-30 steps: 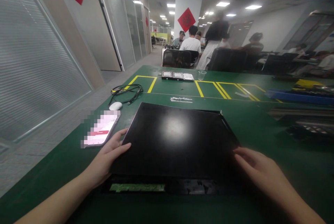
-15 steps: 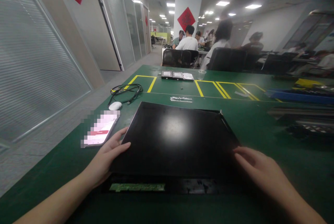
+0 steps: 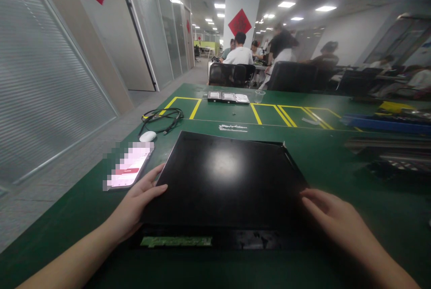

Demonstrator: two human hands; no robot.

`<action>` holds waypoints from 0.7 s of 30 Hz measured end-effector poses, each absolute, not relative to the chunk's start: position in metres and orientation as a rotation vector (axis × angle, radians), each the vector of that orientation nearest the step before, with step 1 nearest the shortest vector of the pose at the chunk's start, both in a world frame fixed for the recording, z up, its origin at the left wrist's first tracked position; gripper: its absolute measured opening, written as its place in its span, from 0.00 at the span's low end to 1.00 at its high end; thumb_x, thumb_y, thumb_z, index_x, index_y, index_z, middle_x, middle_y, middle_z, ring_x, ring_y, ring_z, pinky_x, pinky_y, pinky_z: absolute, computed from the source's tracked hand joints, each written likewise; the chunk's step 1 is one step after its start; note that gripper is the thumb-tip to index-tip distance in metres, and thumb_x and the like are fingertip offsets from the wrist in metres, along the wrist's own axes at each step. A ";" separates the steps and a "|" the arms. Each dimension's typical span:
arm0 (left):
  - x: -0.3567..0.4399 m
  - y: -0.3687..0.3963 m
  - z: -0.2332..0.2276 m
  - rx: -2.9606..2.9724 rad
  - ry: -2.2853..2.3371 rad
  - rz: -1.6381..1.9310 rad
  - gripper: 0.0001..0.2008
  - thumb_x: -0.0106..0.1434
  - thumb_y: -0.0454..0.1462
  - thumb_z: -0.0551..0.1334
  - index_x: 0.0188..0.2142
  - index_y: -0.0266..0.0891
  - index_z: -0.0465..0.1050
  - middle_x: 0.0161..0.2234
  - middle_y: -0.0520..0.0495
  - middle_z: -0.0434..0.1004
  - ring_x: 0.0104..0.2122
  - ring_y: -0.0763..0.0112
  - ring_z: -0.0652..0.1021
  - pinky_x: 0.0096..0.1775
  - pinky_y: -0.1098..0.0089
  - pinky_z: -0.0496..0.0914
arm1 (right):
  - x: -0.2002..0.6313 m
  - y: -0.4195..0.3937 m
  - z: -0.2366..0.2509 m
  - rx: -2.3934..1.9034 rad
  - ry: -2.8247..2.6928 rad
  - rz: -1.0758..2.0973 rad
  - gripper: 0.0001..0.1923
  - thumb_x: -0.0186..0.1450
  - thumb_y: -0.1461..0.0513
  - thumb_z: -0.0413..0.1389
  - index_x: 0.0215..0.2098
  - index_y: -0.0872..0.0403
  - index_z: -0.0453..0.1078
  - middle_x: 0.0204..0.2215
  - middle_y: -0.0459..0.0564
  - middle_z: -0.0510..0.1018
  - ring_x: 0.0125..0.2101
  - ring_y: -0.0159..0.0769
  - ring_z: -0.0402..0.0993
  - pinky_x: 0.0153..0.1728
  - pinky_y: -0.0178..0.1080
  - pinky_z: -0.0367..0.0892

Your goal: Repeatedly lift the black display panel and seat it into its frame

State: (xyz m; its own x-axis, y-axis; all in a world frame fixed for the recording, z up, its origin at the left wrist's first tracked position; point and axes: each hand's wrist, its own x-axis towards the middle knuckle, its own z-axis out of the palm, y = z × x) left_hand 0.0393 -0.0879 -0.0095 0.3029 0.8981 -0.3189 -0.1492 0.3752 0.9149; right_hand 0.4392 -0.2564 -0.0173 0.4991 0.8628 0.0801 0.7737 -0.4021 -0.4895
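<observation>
A flat, glossy black screen panel lies in front of me, with a bright light reflected in it. Along its near edge a green circuit board strip shows in a dark frame. My left hand grips the panel's left edge, thumb on top and fingers at the side and below. On the right edge, my right hand pinches the panel between thumb and bent fingers. The panel sits slightly askew over the frame, whose far right corner peeks out beyond it.
Left of the panel are a phone, a white mouse and a coiled black cable. Farther back stand several hard drives and a clear cup. A blue tray and dark parts lie right on the green table.
Both hands keep their hold, and the panel has hardly moved. The view has shifted slightly. In the background a person in a dark top now shows behind the chairs.
</observation>
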 end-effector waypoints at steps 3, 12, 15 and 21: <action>0.040 -0.087 -0.009 0.927 1.016 0.848 0.39 0.53 0.37 0.74 0.64 0.47 0.66 0.53 0.41 0.82 0.45 0.47 0.84 0.43 0.61 0.80 | 0.439 -0.257 -0.016 -2.294 -1.338 0.277 0.22 0.58 0.45 0.51 0.36 0.47 0.80 0.38 0.51 0.85 0.38 0.49 0.81 0.39 0.48 0.73; 0.042 -0.091 -0.006 0.921 1.033 0.865 0.42 0.51 0.36 0.74 0.65 0.46 0.65 0.46 0.41 0.86 0.40 0.47 0.85 0.41 0.59 0.80 | 0.440 -0.256 -0.016 -2.293 -1.352 0.268 0.21 0.59 0.46 0.52 0.36 0.46 0.80 0.36 0.50 0.85 0.36 0.48 0.81 0.37 0.47 0.74; 0.043 -0.091 -0.006 0.913 1.035 0.863 0.43 0.50 0.36 0.74 0.66 0.46 0.63 0.45 0.40 0.86 0.42 0.46 0.85 0.40 0.58 0.80 | 0.439 -0.256 -0.015 -2.290 -1.352 0.262 0.21 0.59 0.46 0.51 0.36 0.46 0.80 0.35 0.51 0.85 0.36 0.48 0.81 0.37 0.47 0.74; 0.041 -0.088 -0.008 0.922 1.044 0.848 0.44 0.49 0.35 0.75 0.64 0.46 0.65 0.43 0.41 0.87 0.41 0.46 0.85 0.40 0.59 0.81 | 0.440 -0.256 -0.016 -2.315 -1.340 0.296 0.23 0.59 0.45 0.51 0.38 0.47 0.80 0.37 0.52 0.85 0.38 0.49 0.80 0.39 0.48 0.73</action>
